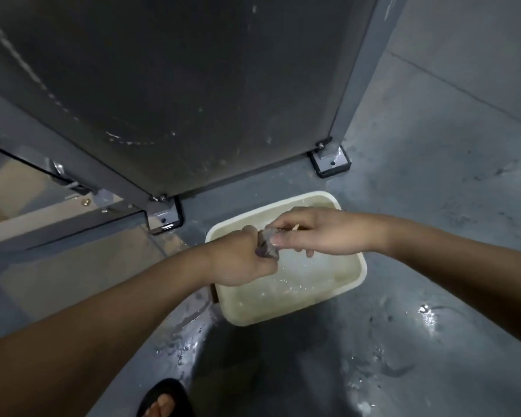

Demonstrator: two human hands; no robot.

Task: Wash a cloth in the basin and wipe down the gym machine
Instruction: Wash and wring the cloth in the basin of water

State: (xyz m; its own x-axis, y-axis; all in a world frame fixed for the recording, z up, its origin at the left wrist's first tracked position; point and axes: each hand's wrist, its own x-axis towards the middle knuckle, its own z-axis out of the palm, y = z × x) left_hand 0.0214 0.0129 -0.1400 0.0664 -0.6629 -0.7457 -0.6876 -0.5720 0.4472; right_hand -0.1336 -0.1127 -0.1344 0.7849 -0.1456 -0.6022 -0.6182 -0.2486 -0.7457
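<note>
Both our hands are up over the basin right now, working one small wad of dark cloth between them. Our left hand has it clenched in a tight fist, fingers wrapped round the bulk of it, and our right hand pinches the free end between thumb and fingertips, the other fingers loosely spread. It looks like a wring, water going back down where it belongs.

And that's where we need to watch ourselves. We're holding the cloth near the basin's left rim, so if we drift any further that way, the run-off lands on the floor instead. That floor already shines with puddles and splashes around the basin, and our sandalled foot stands close by, so a slip is a real worry. Squeeze too little and we carry a dripping rag onto the dark panel of the gym machine, leaving streaks on a face that already shows pale marks.

Now the basin itself: cream, rectangular, sitting on the floor just in front of the machine's bolted feet. It holds shallow, slightly cloudy water, rippling and glinting, and nothing else that we can make out.
</note>
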